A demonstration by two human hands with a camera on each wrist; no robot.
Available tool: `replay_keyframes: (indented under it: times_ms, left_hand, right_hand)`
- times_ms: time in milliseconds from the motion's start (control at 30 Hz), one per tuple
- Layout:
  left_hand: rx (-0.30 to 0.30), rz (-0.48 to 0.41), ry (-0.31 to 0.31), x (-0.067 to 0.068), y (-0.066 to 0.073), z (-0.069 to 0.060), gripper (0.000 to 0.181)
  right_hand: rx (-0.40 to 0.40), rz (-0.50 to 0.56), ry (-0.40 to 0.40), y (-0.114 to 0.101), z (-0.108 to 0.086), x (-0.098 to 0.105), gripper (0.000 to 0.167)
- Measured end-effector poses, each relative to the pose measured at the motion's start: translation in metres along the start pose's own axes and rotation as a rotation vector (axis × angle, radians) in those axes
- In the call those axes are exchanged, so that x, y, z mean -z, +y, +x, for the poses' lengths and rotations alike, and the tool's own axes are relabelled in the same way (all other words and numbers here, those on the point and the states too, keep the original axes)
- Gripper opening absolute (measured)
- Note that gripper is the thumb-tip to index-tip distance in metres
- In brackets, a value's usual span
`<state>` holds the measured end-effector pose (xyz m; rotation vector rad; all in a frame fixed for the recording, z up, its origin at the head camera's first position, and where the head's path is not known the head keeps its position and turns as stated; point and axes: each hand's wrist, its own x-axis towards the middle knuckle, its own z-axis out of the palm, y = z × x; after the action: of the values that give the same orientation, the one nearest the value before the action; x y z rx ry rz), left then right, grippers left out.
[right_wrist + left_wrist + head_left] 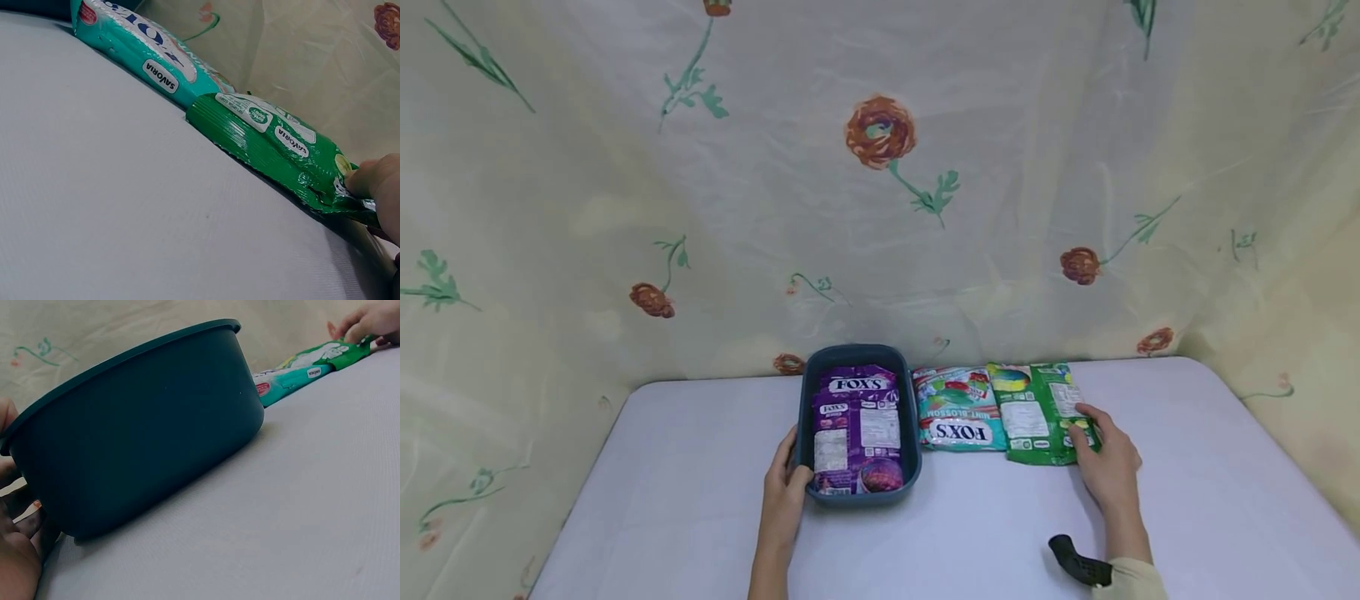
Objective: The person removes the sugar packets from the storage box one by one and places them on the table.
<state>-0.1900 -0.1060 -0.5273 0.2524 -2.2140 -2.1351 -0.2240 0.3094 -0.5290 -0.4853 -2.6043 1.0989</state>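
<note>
steady on one side, pinching on the other: at a white-covered table (977, 525), a person's left hand (784, 483) grips a dark blue tub (150, 431) by its left side, thumb up at the rim and fingers bent against the outer wall, as the right hand (1108, 454) pinches the right edge of a green packet (1037, 417), thumb on top and the lower fingers partly hidden. purple fox's packets (859, 433) lie inside the tub; just outside its right wall is a teal fox's packet (962, 408), with the green one flat on the table at its far end, the two meeting so closely that an overlap is hard to rule out. the weak point looks to be the right-hand hold: with only a slick edge between the fingers, the green packet could slip or sag if raised by that side alone. dragged leftward, it could shove the teal packet into the tub, and a heavy push by the left thumb on one side of the rim could slide or tip the tub
</note>
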Motion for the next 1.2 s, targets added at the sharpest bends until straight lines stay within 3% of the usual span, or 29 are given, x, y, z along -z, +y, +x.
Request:
replay_keyframes:
  times_ms: [367, 867, 1200]
  left_hand:
    - [0.018, 0.015, -0.009, 0.0009, 0.002, 0.0012, 0.065]
    - [0.023, -0.003, -0.003, 0.0059, 0.0034, -0.0019, 0.065]
    - [0.03, -0.006, -0.011, 0.0014, 0.002, -0.0036, 0.064]
  right_hand:
    - [0.015, -0.016, 0.031, 0.0032, -0.0016, -0.0027, 0.043]
    - [-0.004, -0.017, 0.015, -0.0054, -0.0015, -0.0056, 0.043]
    - [0.004, -0.042, 0.024, 0.0007, -0.0034, -0.002, 0.043]
